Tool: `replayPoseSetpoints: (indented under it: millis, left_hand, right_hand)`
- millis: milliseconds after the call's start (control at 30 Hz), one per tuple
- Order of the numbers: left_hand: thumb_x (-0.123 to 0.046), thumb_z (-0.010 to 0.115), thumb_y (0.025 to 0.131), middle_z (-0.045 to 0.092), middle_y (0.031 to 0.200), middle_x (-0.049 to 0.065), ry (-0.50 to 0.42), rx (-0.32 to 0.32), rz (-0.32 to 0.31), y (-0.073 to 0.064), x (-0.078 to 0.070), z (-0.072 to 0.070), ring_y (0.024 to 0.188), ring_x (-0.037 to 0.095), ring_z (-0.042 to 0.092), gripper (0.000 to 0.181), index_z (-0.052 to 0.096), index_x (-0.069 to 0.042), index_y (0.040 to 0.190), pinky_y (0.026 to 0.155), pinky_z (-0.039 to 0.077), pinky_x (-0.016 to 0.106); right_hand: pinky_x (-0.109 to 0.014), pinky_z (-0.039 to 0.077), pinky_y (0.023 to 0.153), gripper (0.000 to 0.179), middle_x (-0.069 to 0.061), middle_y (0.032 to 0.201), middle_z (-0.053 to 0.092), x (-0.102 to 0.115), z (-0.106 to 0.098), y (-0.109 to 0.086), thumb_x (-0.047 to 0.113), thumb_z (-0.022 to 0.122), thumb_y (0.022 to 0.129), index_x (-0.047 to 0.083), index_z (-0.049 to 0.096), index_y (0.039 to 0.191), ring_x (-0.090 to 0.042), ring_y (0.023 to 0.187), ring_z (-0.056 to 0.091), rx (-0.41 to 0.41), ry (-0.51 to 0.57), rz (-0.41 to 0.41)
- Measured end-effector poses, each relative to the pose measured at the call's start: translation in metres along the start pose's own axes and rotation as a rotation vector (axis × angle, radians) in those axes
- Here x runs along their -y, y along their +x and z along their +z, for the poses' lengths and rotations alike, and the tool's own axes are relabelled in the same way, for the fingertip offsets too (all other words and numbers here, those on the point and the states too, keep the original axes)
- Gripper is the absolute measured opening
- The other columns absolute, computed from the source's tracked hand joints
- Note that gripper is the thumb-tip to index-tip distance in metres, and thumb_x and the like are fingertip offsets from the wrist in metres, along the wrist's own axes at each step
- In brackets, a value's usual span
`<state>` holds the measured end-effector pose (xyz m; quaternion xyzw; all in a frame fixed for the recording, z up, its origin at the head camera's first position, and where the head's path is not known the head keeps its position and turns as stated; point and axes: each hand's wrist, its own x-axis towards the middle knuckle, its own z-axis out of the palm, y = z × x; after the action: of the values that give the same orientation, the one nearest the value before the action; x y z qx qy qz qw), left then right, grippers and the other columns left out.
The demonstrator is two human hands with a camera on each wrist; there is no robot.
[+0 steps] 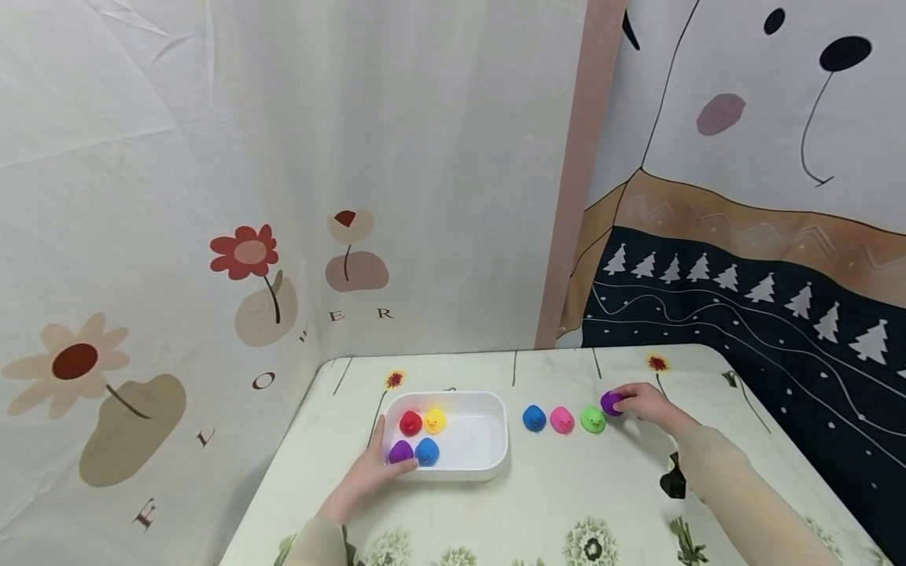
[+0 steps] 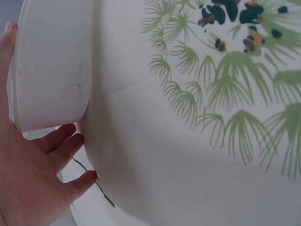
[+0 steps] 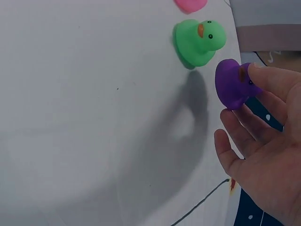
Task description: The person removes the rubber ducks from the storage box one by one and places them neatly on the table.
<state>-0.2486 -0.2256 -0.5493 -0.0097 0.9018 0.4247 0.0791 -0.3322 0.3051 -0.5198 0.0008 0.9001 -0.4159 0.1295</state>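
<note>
My right hand (image 1: 646, 402) pinches a purple rubber duck (image 3: 228, 84) by its head between thumb and fingers; its other fingers are spread. Beside that duck is a green rubber duck (image 1: 592, 420), then a pink duck (image 1: 562, 420) and a blue duck (image 1: 534, 418), in a row on the table. With my left hand (image 1: 370, 468) I hold a white tray (image 1: 470, 440) at its left end, the thumb along the near rim. Inside the tray's left part sit a red duck (image 1: 410, 423), a yellow duck (image 1: 435, 420), a purple duck (image 1: 400, 452) and a blue duck (image 1: 427, 452).
A pale flower-print cloth (image 1: 538, 503) covers the table. Behind it and on the left hangs a white curtain (image 1: 439, 173) with printed flowers and letters. A bear-print cloth (image 1: 750, 267) hangs at the right, close to the table's edge.
</note>
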Motion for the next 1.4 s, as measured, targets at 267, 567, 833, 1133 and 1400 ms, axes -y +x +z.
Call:
replayPoseSetpoints:
  millis: [267,567,833,1133,1400]
  left_hand:
    - [-0.049,0.078,0.077,0.014,0.156,0.028,-0.005,0.0,-0.005,0.0,-0.002,-0.001,0.137,0.051,0.024,0.12,-0.004,-0.011,0.156,0.106,0.024,0.067]
    - [-0.049,0.078,0.077,0.015,0.157,0.027,-0.009,0.003,-0.002,0.0,-0.001,-0.001,0.137,0.051,0.025,0.119,-0.004,-0.013,0.156,0.105,0.025,0.067]
    - [-0.049,0.078,0.077,0.015,0.156,0.028,-0.007,0.004,-0.003,0.0,-0.001,0.0,0.136,0.052,0.026,0.119,-0.003,-0.01,0.156,0.106,0.025,0.067]
    - [-0.05,0.077,0.077,0.016,0.156,0.028,-0.002,0.0,-0.017,-0.001,-0.002,0.0,0.136,0.052,0.026,0.119,-0.004,-0.013,0.156,0.105,0.026,0.067]
    - [-0.05,0.077,0.077,0.016,0.156,0.028,0.002,-0.002,-0.021,-0.001,-0.002,0.0,0.136,0.052,0.026,0.12,-0.005,-0.013,0.156,0.104,0.026,0.068]
  right_hand:
    - [-0.048,0.051,0.084,0.04,-0.028,0.122,0.057,-0.006,-0.002,-0.003,0.012,0.064,0.091,-0.01,0.057,0.124,-0.035,0.106,0.057,0.022,-0.018,0.0]
    - [-0.049,0.051,0.084,0.039,-0.031,0.123,0.055,-0.014,-0.002,-0.008,0.008,0.064,0.089,-0.012,0.057,0.122,-0.038,0.108,0.056,0.05,-0.031,0.008]
    - [-0.048,0.05,0.084,0.038,-0.029,0.119,0.058,-0.016,-0.002,-0.011,0.006,0.064,0.088,-0.013,0.058,0.12,-0.035,0.105,0.057,0.042,-0.042,-0.007]
    - [-0.052,0.047,0.09,0.037,-0.029,0.117,0.059,-0.016,-0.003,-0.012,0.005,0.064,0.087,-0.013,0.058,0.118,-0.037,0.106,0.057,0.043,-0.046,-0.01]
    - [-0.053,0.046,0.092,0.034,-0.027,0.115,0.06,-0.022,-0.002,-0.009,0.003,0.064,0.088,-0.012,0.059,0.118,-0.037,0.104,0.057,0.034,-0.025,-0.017]
